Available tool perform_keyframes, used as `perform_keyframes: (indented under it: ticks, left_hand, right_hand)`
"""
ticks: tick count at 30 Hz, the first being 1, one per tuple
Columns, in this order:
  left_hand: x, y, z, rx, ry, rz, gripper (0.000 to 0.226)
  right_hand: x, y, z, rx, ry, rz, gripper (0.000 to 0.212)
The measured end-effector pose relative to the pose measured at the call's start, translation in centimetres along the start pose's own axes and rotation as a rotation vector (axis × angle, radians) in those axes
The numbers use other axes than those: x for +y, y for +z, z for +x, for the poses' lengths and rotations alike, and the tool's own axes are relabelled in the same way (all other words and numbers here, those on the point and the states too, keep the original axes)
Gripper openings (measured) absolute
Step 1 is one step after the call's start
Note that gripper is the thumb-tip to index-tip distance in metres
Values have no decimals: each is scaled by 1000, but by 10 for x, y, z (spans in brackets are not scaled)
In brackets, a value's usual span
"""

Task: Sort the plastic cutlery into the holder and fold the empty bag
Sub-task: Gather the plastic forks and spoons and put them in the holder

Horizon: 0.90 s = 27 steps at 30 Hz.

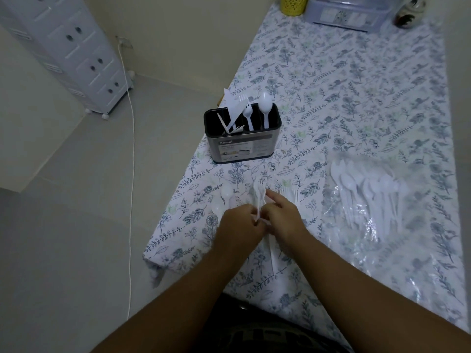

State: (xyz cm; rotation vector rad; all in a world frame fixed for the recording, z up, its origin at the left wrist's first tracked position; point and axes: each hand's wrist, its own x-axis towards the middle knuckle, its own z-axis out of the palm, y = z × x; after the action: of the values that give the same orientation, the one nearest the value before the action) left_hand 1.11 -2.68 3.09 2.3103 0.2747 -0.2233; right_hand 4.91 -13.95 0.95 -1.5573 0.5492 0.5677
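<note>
A grey metal cutlery holder (242,146) stands near the table's left edge, with white knives, forks and a spoon upright in separate compartments. My left hand (239,225) and my right hand (283,217) meet in front of it, both gripping a bunch of white plastic knives (258,197) that points up and away. Loose white spoons (225,193) lie just left of my hands, and forks (288,193) lie just beyond my right hand. The clear plastic bag (377,200), with several white spoons inside, lies flat to the right.
The table wears a floral cloth (344,85). At the far end stand a yellow cup (293,5), a plastic drawer box (346,11) and a small jar (409,14). A white drawer cabinet (71,47) and a cable (131,149) are on the floor to the left.
</note>
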Motion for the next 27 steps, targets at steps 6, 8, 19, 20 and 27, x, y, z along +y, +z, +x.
perform_keyframes:
  ticks: [6,8,19,20,27]
  left_hand:
    - [11,15,-6,39,24,-219,8]
    - [8,19,-7,29,14,-271,14]
    - [1,27,-2,-6,15,-314,23]
    - [2,26,0,-25,49,-259,20]
    - [3,27,24,8,55,-24,21]
  right_hand:
    - [-2,-9,-8,-35,70,398,50]
    - [-5,-12,-9,-59,99,481,47]
    - [-7,-18,-4,-50,92,406,46]
    - [-7,-17,-5,-47,85,372,48]
    - [-5,-26,-10,48,-13,59,47]
